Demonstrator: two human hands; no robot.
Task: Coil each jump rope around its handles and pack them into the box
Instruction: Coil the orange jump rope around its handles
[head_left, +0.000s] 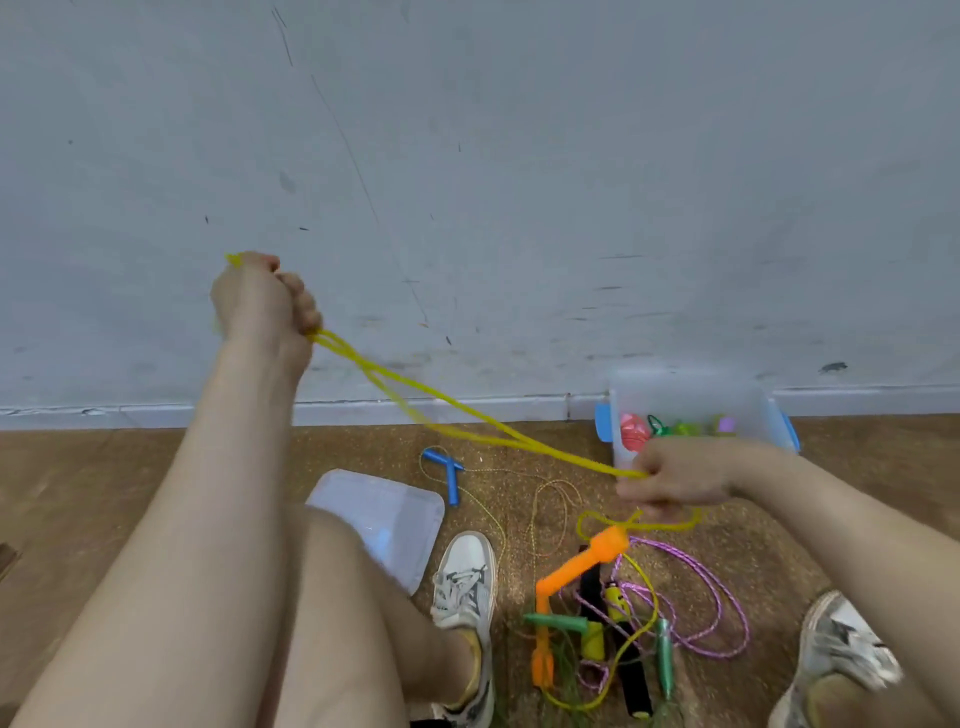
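Head view, looking down at a seated person's arms and legs. The left hand (262, 299) is raised in front of the scuffed grey wall (519, 156), forearm extended upward and outward, fingers curled into a fist; its grip is pressed together around several strands of the yellow jump rope (441, 410), a short end of which protrudes above the thumb. The right hand (675, 478) is held lower, near the box, with the forearm entering from the lower right; its grip is likewise clenched on the same rope. Between the two fists the thin, glossy strands run taut on a diagonal, and below the right hand a slack loop leads to the rope's orange handles (582, 571), cylindrical and ribbed, hanging just above the floor. The clear plastic box (691, 395), with blue side latches, stands on the floor against the wall and contains pink, green and purple items too blurred to identify. Its translucent lid (384, 514) lies flat beside the person's knee. On the speckled brown floor (78, 493) lie a rope with blue handles (447, 473) and a tangled pile (649, 618) of ropes, including a purple braided cord, green handles and black handles. A white sneaker (465, 582) rests beside the pile.
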